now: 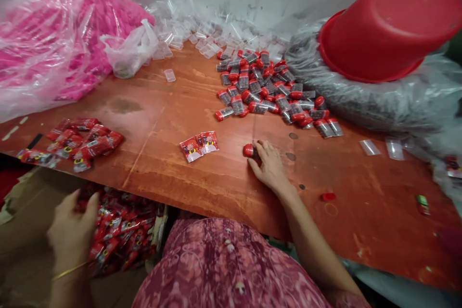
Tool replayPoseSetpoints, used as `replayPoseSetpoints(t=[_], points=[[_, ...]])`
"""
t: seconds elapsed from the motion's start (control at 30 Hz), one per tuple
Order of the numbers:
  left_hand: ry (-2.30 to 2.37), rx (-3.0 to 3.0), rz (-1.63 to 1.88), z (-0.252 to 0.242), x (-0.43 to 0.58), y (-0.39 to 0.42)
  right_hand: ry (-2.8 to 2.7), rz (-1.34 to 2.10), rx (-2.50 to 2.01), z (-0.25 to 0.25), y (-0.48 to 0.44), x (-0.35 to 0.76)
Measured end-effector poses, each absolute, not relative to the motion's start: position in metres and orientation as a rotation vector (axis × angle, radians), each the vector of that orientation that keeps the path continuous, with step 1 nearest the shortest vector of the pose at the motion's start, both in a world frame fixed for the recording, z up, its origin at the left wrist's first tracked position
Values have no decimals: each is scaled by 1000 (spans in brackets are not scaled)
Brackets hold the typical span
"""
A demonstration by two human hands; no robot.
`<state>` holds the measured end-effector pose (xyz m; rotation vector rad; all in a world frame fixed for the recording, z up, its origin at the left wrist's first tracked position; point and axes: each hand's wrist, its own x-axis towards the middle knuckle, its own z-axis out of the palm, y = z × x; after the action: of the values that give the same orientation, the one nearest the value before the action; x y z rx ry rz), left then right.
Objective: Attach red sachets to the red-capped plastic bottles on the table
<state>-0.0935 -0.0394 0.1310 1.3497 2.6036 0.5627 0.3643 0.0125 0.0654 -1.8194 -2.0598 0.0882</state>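
My right hand [269,163] rests on the table with its fingers curled round a small red-capped container [248,150]. Most of its clear body is hidden under the fingers. To the left of that hand lie two red printed sachets [193,148], edges overlapping. My left hand [74,224], slightly blurred, is below the table edge beside a carton of red packets [124,226]. Its thumb and fingers are apart, and I see nothing between them. Beyond my right hand spreads a heap of similar red-capped containers [254,89] with dark contents.
Red packets [84,142] are piled at the table's left edge. Behind are a pink-filled plastic bag [65,38], clear plastic pieces [212,33] and a red tub [382,33] upside down on a grey-filled bag [325,91]. A loose red cap [328,197] lies at right.
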Motion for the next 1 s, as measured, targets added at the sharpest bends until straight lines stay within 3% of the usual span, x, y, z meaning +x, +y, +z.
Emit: replayPoseSetpoints(t=[0.1,0.27,0.43,0.7,1.0], points=[[2151,1996,846,130,0,6,-2005,77,-1769,67,10,348],[1687,2339,527,115,113,68,-1881,56,-1716,73,3,333],[1696,2357,352,103,136,83,-1851,88,-1634,79,-7,330],[1750,2258,587,108,137,78,-1752,123,-1501,101,-1,307],[1570,1944,939,139,149,57,-1048,1010,-1279,112,22,266]])
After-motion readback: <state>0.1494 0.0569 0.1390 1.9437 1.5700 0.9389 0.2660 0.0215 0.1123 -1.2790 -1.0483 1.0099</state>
